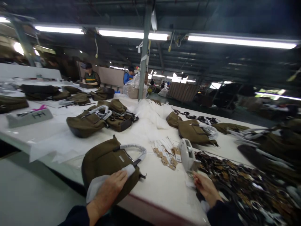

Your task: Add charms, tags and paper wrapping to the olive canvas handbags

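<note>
An olive-green handbag (101, 160) with a wrapped handle (135, 149) lies at the table's near edge. My left hand (110, 186) rests on its front, fingers closed on a thin white wrapping sheet (95, 186) that runs across the bag to the handle's base. A white tape dispenser (187, 155) stands to the right of the bag. At its near end, my right hand (205, 186) pinches with thumb and forefinger at what looks like the end of the tape; the strip itself is hard to make out.
Cardboard hang tags (168, 155) lie beside the dispenser. A heap of dark straps and metal fittings (249, 185) spreads at right. More olive bags (87, 124) and crumpled white sheets (150, 114) sit farther back. A post (144, 62) rises behind the table; a person (90, 77) sits beyond.
</note>
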Tool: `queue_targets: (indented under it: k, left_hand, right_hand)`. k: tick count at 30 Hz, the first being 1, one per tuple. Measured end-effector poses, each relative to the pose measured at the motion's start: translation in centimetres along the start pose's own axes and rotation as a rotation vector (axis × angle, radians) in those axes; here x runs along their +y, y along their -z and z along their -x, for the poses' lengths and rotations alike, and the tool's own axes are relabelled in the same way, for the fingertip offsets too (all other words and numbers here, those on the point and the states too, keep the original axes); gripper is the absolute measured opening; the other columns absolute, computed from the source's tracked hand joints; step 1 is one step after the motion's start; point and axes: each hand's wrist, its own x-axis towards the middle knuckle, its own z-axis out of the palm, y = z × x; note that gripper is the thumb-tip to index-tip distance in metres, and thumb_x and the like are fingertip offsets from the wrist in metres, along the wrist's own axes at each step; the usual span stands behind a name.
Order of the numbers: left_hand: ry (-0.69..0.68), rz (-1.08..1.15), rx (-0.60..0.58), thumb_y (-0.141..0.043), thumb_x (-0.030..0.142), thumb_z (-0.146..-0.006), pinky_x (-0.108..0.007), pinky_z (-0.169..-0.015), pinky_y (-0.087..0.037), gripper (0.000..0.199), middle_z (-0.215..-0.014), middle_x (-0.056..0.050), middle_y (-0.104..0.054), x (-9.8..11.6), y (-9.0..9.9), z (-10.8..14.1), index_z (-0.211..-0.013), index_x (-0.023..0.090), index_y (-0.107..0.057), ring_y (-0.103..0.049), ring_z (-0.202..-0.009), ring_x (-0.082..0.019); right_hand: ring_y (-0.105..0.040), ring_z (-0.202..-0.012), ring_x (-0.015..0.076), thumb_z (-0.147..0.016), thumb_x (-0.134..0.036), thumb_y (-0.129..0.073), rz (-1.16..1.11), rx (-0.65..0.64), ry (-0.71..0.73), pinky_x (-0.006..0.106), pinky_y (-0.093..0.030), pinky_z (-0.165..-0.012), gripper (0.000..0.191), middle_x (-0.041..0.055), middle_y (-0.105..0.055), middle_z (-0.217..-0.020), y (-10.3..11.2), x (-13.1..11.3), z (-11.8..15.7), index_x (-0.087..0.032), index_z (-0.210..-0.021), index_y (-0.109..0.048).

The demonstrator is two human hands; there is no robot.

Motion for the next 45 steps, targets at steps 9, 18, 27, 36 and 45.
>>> queue_targets:
  k: [9,18,27,36,45]
  left_hand:
    - [-0.017,-0.013,-0.010,-0.044,0.003,-0.091,-0.033,-0.099,-0.048,0.035,-0.119,-0.008,-0.065,0.3,0.4,-0.2,-0.119,0.017,-0.059,-0.060,-0.113,-0.020]
    - [-0.041,-0.064,-0.012,-0.046,0.008,-0.093,-0.037,-0.090,-0.051,0.026,-0.108,-0.009,-0.064,0.8,0.9,-0.4,-0.115,0.012,-0.059,-0.060,-0.102,-0.024]
    - [-0.037,-0.091,-0.077,-0.047,0.005,-0.090,-0.037,-0.084,-0.052,0.021,-0.101,-0.010,-0.064,0.8,1.8,-0.7,-0.104,0.011,-0.062,-0.060,-0.096,-0.025]
    - [-0.023,-0.063,-0.099,-0.047,0.006,-0.091,-0.036,-0.084,-0.050,0.021,-0.103,-0.010,-0.063,0.3,1.7,-1.0,-0.104,0.012,-0.062,-0.058,-0.096,-0.025]
    - [0.027,0.067,-0.139,-0.046,0.007,-0.090,-0.034,-0.085,-0.048,0.021,-0.102,-0.009,-0.065,-0.3,2.7,-1.7,-0.098,0.015,-0.064,-0.058,-0.096,-0.024]
  right_hand:
    - [-0.046,-0.046,0.0041,-0.069,-0.041,-0.079,0.030,-0.742,-0.048,0.016,-0.040,-0.044,0.033,-0.0020,-0.060,-0.062,-19.3,1.4,13.1,-0.014,-0.074,-0.061]
    - [-0.051,-0.044,0.0087,-0.067,-0.039,-0.069,0.336,-0.675,0.001,0.020,-0.042,-0.041,0.027,-0.0021,-0.061,-0.055,-25.3,7.7,13.0,-0.016,-0.069,-0.056]
    - [-0.055,-0.042,0.0094,-0.075,-0.035,-0.066,0.463,-0.616,-0.008,0.020,-0.044,-0.042,0.023,-0.0013,-0.063,-0.055,-25.1,7.6,13.2,-0.018,-0.067,-0.055]
    - [-0.059,-0.042,0.0133,-0.080,-0.027,-0.064,0.591,-0.592,0.016,0.021,-0.045,-0.041,0.020,-0.0013,-0.064,-0.052,-25.9,8.3,12.8,-0.020,-0.066,-0.052]
    - [-0.058,-0.038,0.0168,-0.085,-0.016,-0.059,0.649,-0.607,0.095,0.021,-0.041,-0.032,0.022,-0.0056,-0.059,-0.044,-26.1,8.3,12.3,-0.024,-0.080,-0.039]
